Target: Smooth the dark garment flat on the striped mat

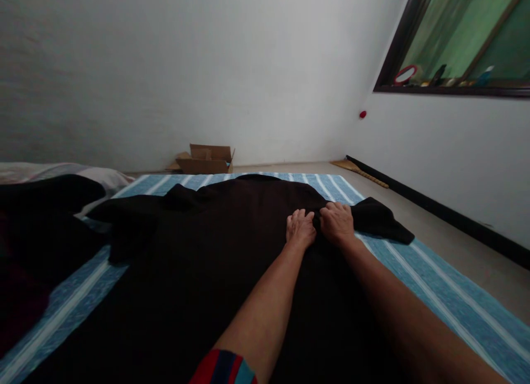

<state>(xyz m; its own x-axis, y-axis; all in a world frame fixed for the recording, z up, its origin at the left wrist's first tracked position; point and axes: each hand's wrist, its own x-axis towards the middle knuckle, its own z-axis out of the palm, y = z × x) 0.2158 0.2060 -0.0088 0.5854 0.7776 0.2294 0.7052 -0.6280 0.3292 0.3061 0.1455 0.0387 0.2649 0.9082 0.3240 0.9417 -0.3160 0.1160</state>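
I have my left hand (301, 228) and right hand (338, 223) pinching the black shirt (215, 251) near its right shoulder on the striped mat (434, 284); uneven pulling could bunch the cloth.

Single head cam, low above the striped mat (434, 284), looking forward and slightly down along both forearms toward the room's far corner. Near field: black garment (215, 251). Far field: cardboard box (206, 159) at the wall, window (464, 42) upper right.
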